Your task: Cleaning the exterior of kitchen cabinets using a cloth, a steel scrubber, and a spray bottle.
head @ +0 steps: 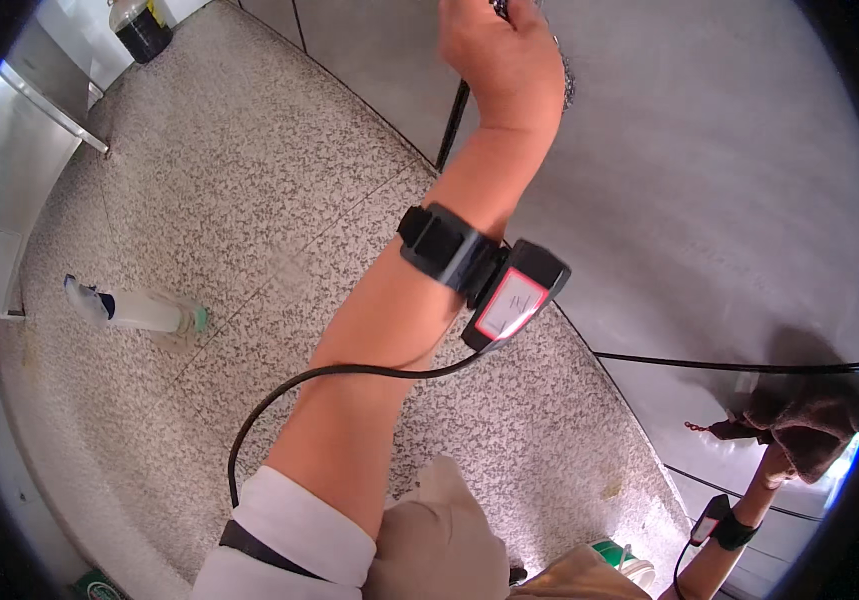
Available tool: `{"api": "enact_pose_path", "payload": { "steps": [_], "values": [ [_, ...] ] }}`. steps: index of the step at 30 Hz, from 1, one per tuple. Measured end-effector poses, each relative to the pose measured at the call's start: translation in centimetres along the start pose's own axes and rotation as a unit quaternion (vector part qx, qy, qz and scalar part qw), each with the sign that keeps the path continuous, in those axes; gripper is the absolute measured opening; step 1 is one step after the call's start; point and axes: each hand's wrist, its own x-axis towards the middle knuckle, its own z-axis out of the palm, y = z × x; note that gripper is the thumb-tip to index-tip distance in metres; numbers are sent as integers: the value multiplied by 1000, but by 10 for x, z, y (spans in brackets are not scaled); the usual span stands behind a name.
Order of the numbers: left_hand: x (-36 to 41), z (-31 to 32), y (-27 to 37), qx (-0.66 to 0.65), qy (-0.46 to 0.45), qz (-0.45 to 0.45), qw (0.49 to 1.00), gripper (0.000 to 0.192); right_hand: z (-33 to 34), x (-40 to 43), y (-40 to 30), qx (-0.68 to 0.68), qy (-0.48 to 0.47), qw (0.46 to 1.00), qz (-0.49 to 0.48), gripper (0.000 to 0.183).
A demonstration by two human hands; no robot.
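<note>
My left hand (508, 64) is at the top of the view, in front of a grey metal panel (669, 187). Its fingers close around a steel wool scourer (569, 79); glittering strands show beside the palm and at the fingers, the rest is covered. Low on the right, my right hand (778, 466) grips a dark brown cloth (804, 427) at the panel's surface. From the cloth a small reddish chain-like loop (697, 426) sticks out. The cloth hides most of the right fingers.
A white spray bottle (148, 310) is on the speckled floor (249, 172) to the left. Stainless steel cabinets (13, 165) line the far left, with a bottle of dark liquid (145, 37) near them. A green and white bucket (633, 564) stands by my knee. Cables run from wrist-strapped devices (515, 296).
</note>
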Motion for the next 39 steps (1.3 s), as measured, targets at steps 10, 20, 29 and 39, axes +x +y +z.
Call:
{"api": "enact_pose_path", "payload": {
  "steps": [10, 20, 29, 39],
  "values": [
    [-129, -60, -108, 161, -49, -342, 925, 17, 15, 8, -19, 154, 27, 986, 54, 90],
    [-44, -2, 10, -19, -18, -110, 994, 16, 11, 7, -15, 264, -17, 960, 94, 84],
    [-115, -39, -86, 114, -1, -489, 865, 18, 20, 7, -33, 310, 21, 942, 128, 83],
    [71, 31, 71, -67, -17, 46, 997, 11, 18, 10, -41, 277, 0, 954, 113, 75]
  ]
}}
